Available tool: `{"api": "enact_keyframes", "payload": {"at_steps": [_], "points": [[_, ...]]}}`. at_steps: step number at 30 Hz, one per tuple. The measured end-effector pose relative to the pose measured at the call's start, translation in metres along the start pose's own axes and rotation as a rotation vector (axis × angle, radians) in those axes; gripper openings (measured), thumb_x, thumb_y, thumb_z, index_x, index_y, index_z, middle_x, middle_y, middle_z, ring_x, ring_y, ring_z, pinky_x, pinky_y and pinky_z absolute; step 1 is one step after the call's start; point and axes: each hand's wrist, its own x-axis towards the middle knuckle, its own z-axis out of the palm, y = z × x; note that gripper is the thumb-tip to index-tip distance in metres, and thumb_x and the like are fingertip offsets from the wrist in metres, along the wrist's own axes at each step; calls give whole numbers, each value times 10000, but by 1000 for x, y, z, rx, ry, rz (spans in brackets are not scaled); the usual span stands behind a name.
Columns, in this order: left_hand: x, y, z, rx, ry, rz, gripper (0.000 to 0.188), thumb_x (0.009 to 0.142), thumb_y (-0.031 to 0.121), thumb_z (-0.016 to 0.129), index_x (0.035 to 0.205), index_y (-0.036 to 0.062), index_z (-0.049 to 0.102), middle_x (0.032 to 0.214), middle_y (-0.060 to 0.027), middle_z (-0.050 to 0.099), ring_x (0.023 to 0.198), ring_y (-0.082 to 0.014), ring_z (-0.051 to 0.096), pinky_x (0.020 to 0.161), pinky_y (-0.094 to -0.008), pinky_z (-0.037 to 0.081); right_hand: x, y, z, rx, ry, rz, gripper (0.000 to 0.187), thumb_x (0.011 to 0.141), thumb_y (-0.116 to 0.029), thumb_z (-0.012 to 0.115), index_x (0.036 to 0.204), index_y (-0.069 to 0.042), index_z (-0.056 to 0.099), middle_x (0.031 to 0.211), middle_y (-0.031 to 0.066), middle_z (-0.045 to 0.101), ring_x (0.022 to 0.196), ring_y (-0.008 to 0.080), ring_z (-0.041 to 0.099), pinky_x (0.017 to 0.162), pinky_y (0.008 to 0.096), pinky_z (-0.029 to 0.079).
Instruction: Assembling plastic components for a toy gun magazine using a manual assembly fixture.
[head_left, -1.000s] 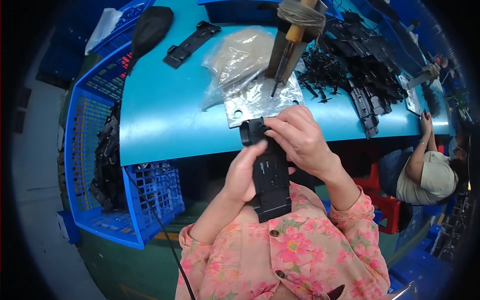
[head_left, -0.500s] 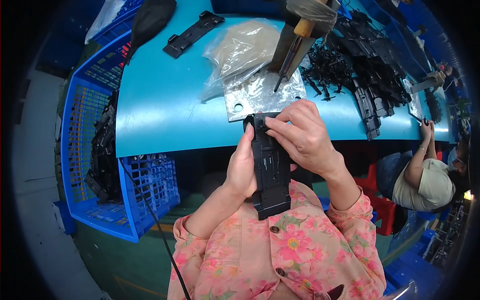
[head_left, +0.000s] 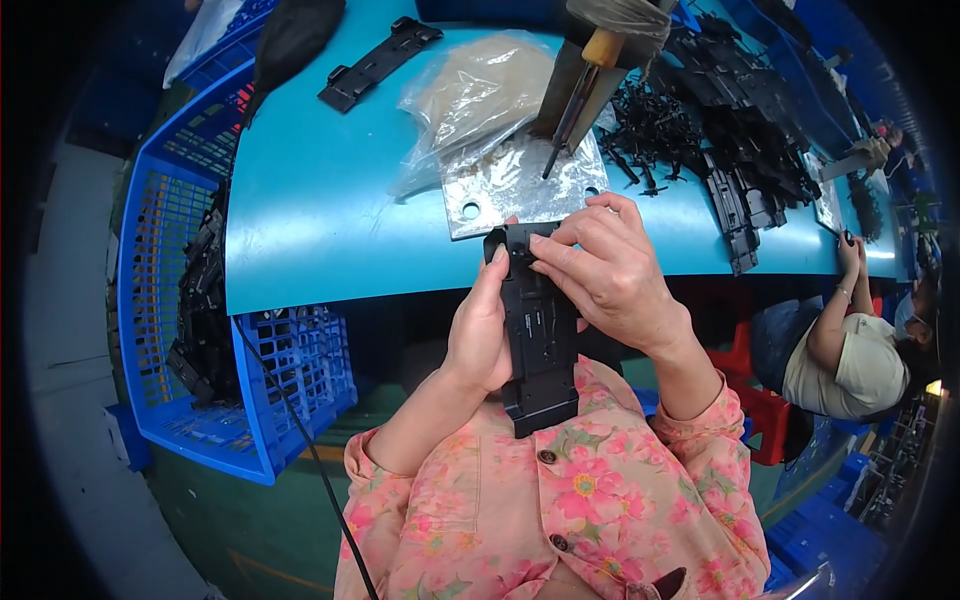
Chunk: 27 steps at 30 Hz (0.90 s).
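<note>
A long black plastic housing (head_left: 541, 335) is held upright in front of my chest, just off the table's near edge. My left hand (head_left: 480, 335) grips its left side, thumb along the upper edge and the fingers hidden behind. At the upper end, my right hand (head_left: 612, 275) has thumb and forefinger pinched together against the housing's face. Whatever lies between those fingertips is too small and dark to make out. Just beyond the housing lies a metal plate (head_left: 490, 190), with a wooden-handled soldering iron (head_left: 585, 95) hanging tip-down over it from a stand.
A clear plastic bag (head_left: 480, 90) lies behind the plate. To the right are small black parts (head_left: 655, 125) and stacked black housings (head_left: 750, 140). Another housing (head_left: 380, 65) lies far left. A blue crate (head_left: 150, 330) stands left of the table. A co-worker (head_left: 835, 350) sits at right.
The whole view has shifted slightly. Both hands keep their grip on the housing, and my right fingertips stay at its upper end.
</note>
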Motion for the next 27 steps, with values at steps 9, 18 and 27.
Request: {"api": "enact_keyframes", "payload": {"at_steps": [9,18,27], "points": [[0,1,3,89,24,24,366,941,289,250,1262,123,306,1113,-65,482,960,-172,535,807,-321,473,-3,-4,5,-81,58,8,232,645,-54,677,870,-64,619,742,27,546,734,184,538,778,385,382],[-2,0,-3,163,60,84,339,937,213,301,1259,109,313,1133,-57,456,1022,-138,469,861,-288,400,-12,-2,15,9,179,-14,270,616,-14,682,878,-46,623,770,31,564,741,188,547,744,356,391],[-6,0,0,272,48,119,259,937,216,315,1156,84,349,1032,-69,475,919,-136,518,764,-259,448,-9,4,12,175,128,-51,248,614,-10,687,851,-37,618,769,40,555,721,203,525,711,332,374]]}}
